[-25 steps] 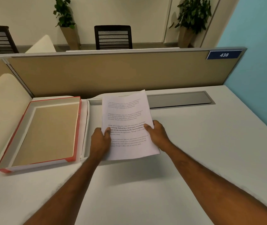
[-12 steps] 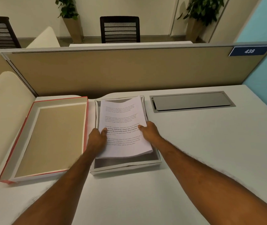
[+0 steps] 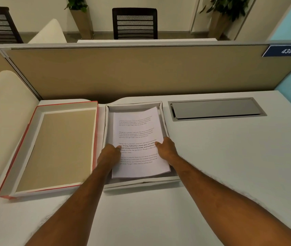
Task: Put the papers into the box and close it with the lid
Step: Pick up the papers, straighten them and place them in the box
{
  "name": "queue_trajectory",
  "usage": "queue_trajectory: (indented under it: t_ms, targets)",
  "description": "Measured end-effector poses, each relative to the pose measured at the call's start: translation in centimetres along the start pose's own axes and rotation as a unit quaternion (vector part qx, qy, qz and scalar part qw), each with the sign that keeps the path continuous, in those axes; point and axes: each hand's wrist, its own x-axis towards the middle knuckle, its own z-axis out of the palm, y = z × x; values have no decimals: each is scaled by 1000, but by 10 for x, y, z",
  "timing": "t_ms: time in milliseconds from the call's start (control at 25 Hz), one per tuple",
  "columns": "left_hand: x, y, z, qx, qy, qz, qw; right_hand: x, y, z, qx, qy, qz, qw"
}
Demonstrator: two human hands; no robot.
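A stack of printed papers (image 3: pixel 137 142) sits inside the shallow white box (image 3: pixel 164 119), which lies on the white worktop (image 3: pixel 229 166) close to its far edge, just in front of the beige partition (image 3: pixel 141 73). The sheets lie slightly askew in the box, their far right corner near the box's far right corner, and the near edge of the stack curves up a little above the box floor. The left hand (image 3: pixel 110 154) grips the stack at its left edge, thumb pressed on the top sheet and the other fingers hidden below; the right hand (image 3: pixel 166 149) pinches the right edge the same way, thumb on the printed text. Just beside the box on its left lies the lid (image 3: pixel 95 139), turned inside up, with red outer walls and a brown inner face, toward the worktop's left edge. To the right of the box a grey cable hatch (image 3: pixel 217 109) is set flush along the far edge.
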Motion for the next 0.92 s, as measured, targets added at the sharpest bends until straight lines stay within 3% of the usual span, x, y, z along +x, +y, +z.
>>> queue_trajectory:
  t_ms: [320,560,760,920]
  targets:
    - [-8,-2,7,-19,49,5,999,-5,4,8,-23,30,-25,999]
    - [-21,-14,14,-78,114,60,989,-13,10,6,8,6,-78,997]
    - [-25,-17,8,-97,90,110,985,-13,11,-1,65,-36,-57,996]
    - [-30,-13,8,-55,67,110,990,-19,0,0,4,-47,-101,994]
